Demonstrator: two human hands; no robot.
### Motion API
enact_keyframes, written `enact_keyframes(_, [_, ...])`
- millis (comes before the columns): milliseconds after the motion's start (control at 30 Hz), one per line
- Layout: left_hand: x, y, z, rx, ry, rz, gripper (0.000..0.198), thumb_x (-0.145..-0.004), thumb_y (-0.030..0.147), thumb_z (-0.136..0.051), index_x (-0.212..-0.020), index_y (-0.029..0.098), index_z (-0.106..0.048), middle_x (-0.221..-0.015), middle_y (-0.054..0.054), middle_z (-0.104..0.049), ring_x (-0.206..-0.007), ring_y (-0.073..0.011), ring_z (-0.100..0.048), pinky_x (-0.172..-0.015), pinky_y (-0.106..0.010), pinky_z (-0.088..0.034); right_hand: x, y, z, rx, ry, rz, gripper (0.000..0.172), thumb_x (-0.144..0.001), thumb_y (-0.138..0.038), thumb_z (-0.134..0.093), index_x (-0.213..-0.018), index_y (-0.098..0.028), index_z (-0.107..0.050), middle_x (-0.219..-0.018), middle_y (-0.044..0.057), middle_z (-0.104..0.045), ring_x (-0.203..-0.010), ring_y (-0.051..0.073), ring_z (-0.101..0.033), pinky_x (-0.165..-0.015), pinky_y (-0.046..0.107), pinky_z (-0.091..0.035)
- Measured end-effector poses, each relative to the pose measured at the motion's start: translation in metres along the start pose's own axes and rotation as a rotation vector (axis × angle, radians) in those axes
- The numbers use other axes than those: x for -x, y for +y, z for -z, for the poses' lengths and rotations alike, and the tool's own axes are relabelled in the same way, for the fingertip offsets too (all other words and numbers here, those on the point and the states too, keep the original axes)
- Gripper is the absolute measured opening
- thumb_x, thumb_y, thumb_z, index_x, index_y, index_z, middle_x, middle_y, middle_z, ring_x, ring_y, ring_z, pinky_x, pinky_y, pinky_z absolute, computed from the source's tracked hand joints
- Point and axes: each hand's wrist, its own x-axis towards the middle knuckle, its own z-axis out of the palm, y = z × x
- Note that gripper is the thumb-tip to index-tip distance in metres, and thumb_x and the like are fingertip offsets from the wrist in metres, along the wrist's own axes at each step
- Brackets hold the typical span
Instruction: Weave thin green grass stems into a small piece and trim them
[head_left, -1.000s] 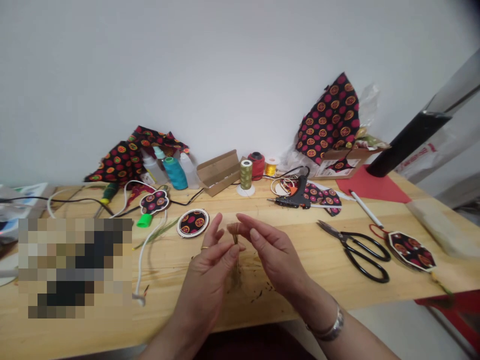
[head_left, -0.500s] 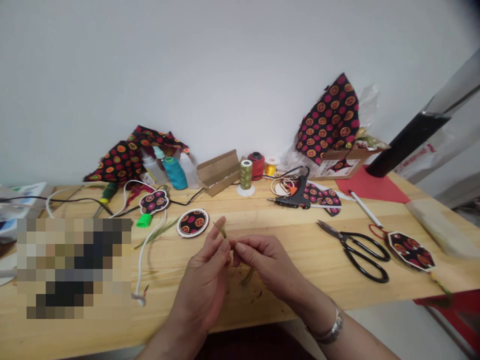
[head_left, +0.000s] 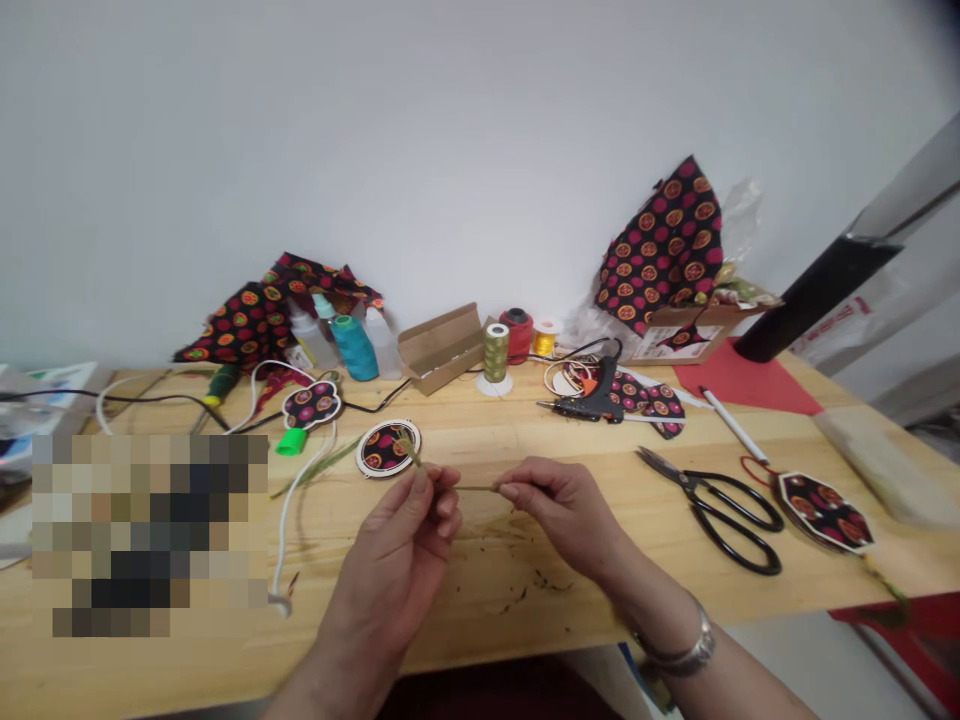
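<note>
Between the thumb and fingers of my left hand (head_left: 409,525) is pinched a small bundle of olive-green thread (head_left: 413,450), its frayed ends fanning out above the thumb. A strand of the same colour (head_left: 477,489) runs level from there to my right hand (head_left: 566,510), whose thumb and forefinger are closed on it. Just behind the left hand lies a round ornament (head_left: 388,447) with dark patterned fabric inside a white rim. A spool of olive-green thread (head_left: 496,355) stands farther back. Black-handled scissors (head_left: 712,505) lie open to the right.
A glue gun (head_left: 589,400) lies behind my right hand. At the right are an eight-sided fabric ornament (head_left: 823,513) and a white pen (head_left: 735,425). A cardboard box (head_left: 442,350), a teal thread cone (head_left: 354,350) and a white cable (head_left: 281,540) are farther left. Dark scraps dot the wood.
My hands have moved apart, the right one going right with the strand stretched between them. The bundle in my left hand has shifted slightly left.
</note>
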Motion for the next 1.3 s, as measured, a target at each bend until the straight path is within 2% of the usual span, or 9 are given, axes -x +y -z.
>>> enact_keyframes(300, [-0.002,0.006,0.003,0.056,0.053,-0.024,0.001,-0.07,0.01,-0.068,-0.07,0.011,-0.068,-0.066,-0.003,-0.062,-0.053,-0.0071,-0.053,-0.046,-0.014,-0.047,-0.007,0.005,0.013,0.07,0.079,0.008,0.009,-0.075,-0.025,-0.063,-0.071,-0.02,-0.07,-0.066,0.0,-0.066,-0.064,0.015,-0.056,-0.062,0.026,-0.042])
enact_keyframes(767, [0.004,0.008,0.021,-0.116,0.015,-0.092,0.014,-0.065,0.022,-0.076,-0.073,0.013,-0.07,-0.073,-0.004,-0.065,-0.059,-0.0096,-0.051,-0.047,-0.018,-0.043,-0.014,-0.004,0.022,0.14,0.097,0.054,0.012,-0.075,-0.022,-0.06,-0.065,-0.019,-0.065,-0.06,-0.001,-0.06,-0.059,0.013,-0.052,-0.058,0.024,-0.04])
enact_keyframes(900, [0.004,0.01,0.032,-0.27,0.108,-0.228,0.025,-0.071,0.027,-0.071,-0.094,0.018,-0.069,-0.096,-0.005,-0.066,-0.066,-0.0098,-0.052,-0.053,-0.019,-0.043,-0.016,-0.007,0.026,0.183,0.076,0.108,0.012,-0.076,-0.02,-0.059,-0.065,-0.018,-0.065,-0.06,-0.001,-0.06,-0.059,0.013,-0.053,-0.058,0.024,-0.04])
enact_keyframes(967, [0.005,0.011,0.036,-0.481,0.215,-0.393,0.033,-0.074,0.028,-0.068,-0.107,0.024,-0.064,-0.109,-0.003,-0.062,-0.08,-0.0122,-0.055,-0.065,-0.02,-0.044,-0.017,-0.008,0.027,0.218,0.062,0.144,0.013,-0.077,-0.019,-0.058,-0.067,-0.018,-0.065,-0.061,-0.001,-0.06,-0.06,0.012,-0.053,-0.058,0.023,-0.041])
enact_keyframes(1033, [0.008,0.013,0.036,-0.77,0.262,-0.638,0.036,-0.076,0.026,-0.066,-0.111,0.028,-0.062,-0.119,-0.001,-0.056,-0.101,-0.0166,-0.052,-0.083,-0.025,-0.042,-0.017,-0.01,0.028,0.256,0.034,0.184,0.013,-0.079,-0.018,-0.058,-0.069,-0.017,-0.065,-0.063,0.0,-0.061,-0.061,0.012,-0.054,-0.059,0.023,-0.041])
enact_keyframes(1100, [0.011,0.015,0.032,-1.005,0.18,-0.868,0.029,-0.078,0.023,-0.063,-0.106,0.027,-0.064,-0.128,-0.001,-0.049,-0.118,-0.0211,-0.044,-0.099,-0.03,-0.032,-0.017,-0.015,0.028,0.302,-0.016,0.223,0.013,-0.08,-0.017,-0.058,-0.07,-0.017,-0.065,-0.065,0.0,-0.061,-0.063,0.012,-0.054,-0.061,0.022,-0.041])
enact_keyframes(1167, [0.012,0.016,0.024,-1.071,0.035,-0.919,0.018,-0.082,0.021,-0.058,-0.096,0.025,-0.068,-0.128,-0.001,-0.052,-0.118,-0.0217,-0.046,-0.102,-0.033,-0.031,-0.016,-0.021,0.027,0.354,-0.081,0.264,0.012,-0.082,-0.017,-0.058,-0.072,-0.017,-0.065,-0.068,0.0,-0.061,-0.065,0.011,-0.055,-0.062,0.021,-0.041])
enact_keyframes(1233, [0.009,0.016,0.014,-1.066,-0.088,-0.774,0.021,-0.086,0.023,-0.052,-0.101,0.025,-0.067,-0.124,-0.003,-0.057,-0.118,-0.0218,-0.047,-0.103,-0.034,-0.031,-0.014,-0.029,0.026,0.4,-0.156,0.307,0.013,-0.083,-0.016,-0.057,-0.074,-0.017,-0.066,-0.07,-0.001,-0.061,-0.066,0.01,-0.055,-0.063,0.019,-0.041])
enact_keyframes(1300, [0.003,0.014,0.004,-0.941,-0.171,-0.528,0.025,-0.089,0.027,-0.048,-0.107,0.025,-0.064,-0.118,-0.004,-0.062,-0.114,-0.0209,-0.051,-0.102,-0.035,-0.033,-0.012,-0.036,0.025,0.441,-0.229,0.354,0.015,-0.085,-0.015,-0.055,-0.076,-0.017,-0.065,-0.072,-0.001,-0.061,-0.068,0.009,-0.056,-0.064,0.018,-0.041])
